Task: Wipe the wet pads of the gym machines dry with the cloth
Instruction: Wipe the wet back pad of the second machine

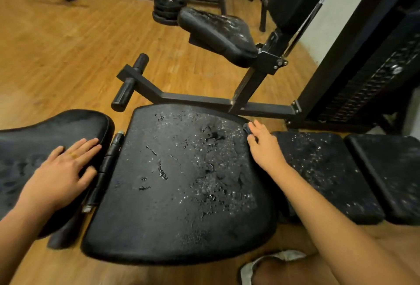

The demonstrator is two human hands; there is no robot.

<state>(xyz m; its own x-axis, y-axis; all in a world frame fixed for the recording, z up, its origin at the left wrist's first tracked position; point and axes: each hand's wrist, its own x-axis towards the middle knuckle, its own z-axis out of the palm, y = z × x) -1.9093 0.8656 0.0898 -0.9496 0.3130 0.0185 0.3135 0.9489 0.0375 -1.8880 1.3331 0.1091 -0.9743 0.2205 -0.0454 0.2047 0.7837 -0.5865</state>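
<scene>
pads [181, 182] — four abreast, a fifth beyond — left hand [61, 166], right hand [264, 146]

Centre pad [177, 182] lies between left pad [45, 125] and right pad [322, 171]; raised pad [218, 32] stands behind them.

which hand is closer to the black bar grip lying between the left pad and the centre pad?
Left. The left hand lies flat on the left pad, thumb just beside the grip. The right hand is across the centre pad, at its right edge.
</scene>
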